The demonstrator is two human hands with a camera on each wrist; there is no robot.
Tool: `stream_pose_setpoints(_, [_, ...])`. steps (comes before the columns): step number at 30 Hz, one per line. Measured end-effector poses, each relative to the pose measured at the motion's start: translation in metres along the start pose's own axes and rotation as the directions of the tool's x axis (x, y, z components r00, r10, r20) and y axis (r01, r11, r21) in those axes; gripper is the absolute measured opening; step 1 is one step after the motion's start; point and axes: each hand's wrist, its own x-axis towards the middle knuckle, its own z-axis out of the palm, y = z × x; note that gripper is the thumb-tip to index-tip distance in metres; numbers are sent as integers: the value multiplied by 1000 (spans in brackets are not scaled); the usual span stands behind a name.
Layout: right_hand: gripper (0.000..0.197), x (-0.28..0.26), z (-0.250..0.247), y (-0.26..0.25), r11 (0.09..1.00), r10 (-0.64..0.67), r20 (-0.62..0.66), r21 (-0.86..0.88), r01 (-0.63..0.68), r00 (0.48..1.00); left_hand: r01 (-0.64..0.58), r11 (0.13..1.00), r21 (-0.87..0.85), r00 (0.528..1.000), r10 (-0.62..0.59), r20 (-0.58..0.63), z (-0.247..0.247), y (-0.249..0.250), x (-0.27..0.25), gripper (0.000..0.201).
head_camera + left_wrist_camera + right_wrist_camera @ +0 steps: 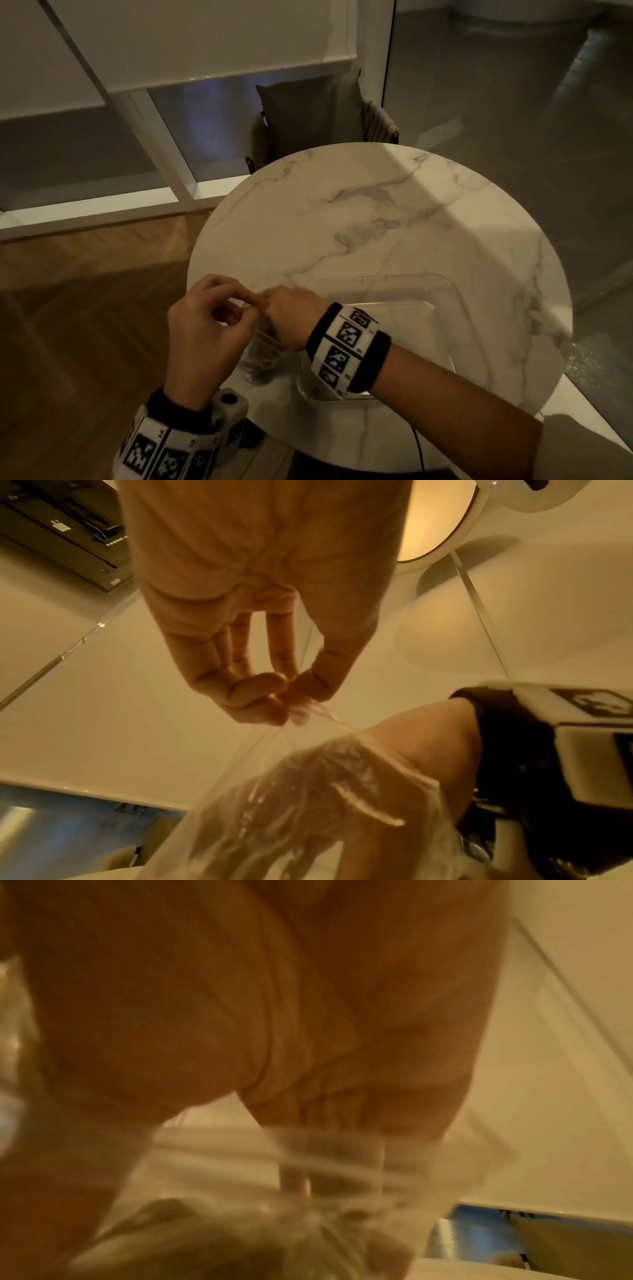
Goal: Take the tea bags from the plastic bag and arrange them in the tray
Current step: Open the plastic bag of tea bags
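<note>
My left hand [248,303] pinches the rim of a clear plastic bag [261,356] between thumb and fingertips, at the table's front left edge. In the left wrist view the left hand [287,696] holds the film taut, and the plastic bag [308,804] covers my right hand [421,739] up to the wrist. My right hand [291,315] reaches down into the bag. The right wrist view is blurred: the right hand [298,1185] points into the plastic bag [240,1245], and its grip cannot be made out. No tea bag shows plainly. The clear tray [448,308] lies just right of the hands.
The round marble table [376,212] carries only the tray and the bag. A dark cushioned chair [318,116] stands at its far side. Wooden floor lies to the left, and a white ledge [582,411] to the right.
</note>
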Motion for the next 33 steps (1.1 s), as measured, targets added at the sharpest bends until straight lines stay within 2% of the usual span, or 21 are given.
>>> stream_pose_setpoints(6, [28,13,5,0,997,68,76,-24,-66,995,-6,1000,22,1000,7,-17,9,-8,-6,26])
stream_pose_setpoints(10, [24,12,5,4,996,41,113,75,-50,993,9,998,56,1000,-9,4,11,-11,-5,25])
stream_pose_setpoints(14, [20,8,-5,6,997,-7,39,78,4,999,29,997,78,999,-30,11,7,-12,-2,22])
stream_pose_setpoints(17, [22,8,-10,8,994,-50,-24,94,52,998,88,993,79,996,-89,14,4,-14,-1,17])
stream_pose_setpoints(20, [27,10,-9,11,995,-48,-103,83,56,994,155,987,46,987,-156,23,4,-15,-2,11])
stream_pose_setpoints(23, [34,11,-6,15,993,-27,-149,112,44,989,185,983,18,982,-185,25,7,-16,-4,17])
stream_pose_setpoints(25, [30,12,-7,18,988,-22,-232,146,57,973,213,977,10,977,-214,19,8,-17,-3,22])
stream_pose_setpoints(27, [24,9,-11,23,969,2,-355,233,86,935,242,970,-8,970,-242,-19,6,-20,-1,25])
stream_pose_setpoints(29, [21,4,-17,31,891,90,-486,428,148,869,284,956,-70,956,-288,-53,3,-23,1,27])
stream_pose_setpoints(30, [20,0,-23,35,800,172,-530,567,196,830,306,945,-117,947,-314,-64,2,-23,2,28])
stream_pose_setpoints(31, [20,-5,-29,39,654,271,-539,711,258,797,319,934,-162,940,-334,-74,1,-24,3,28])
stream_pose_setpoints(33, [19,-13,-39,46,314,393,-467,878,362,792,321,925,-202,934,-345,-91,1,-25,5,28])
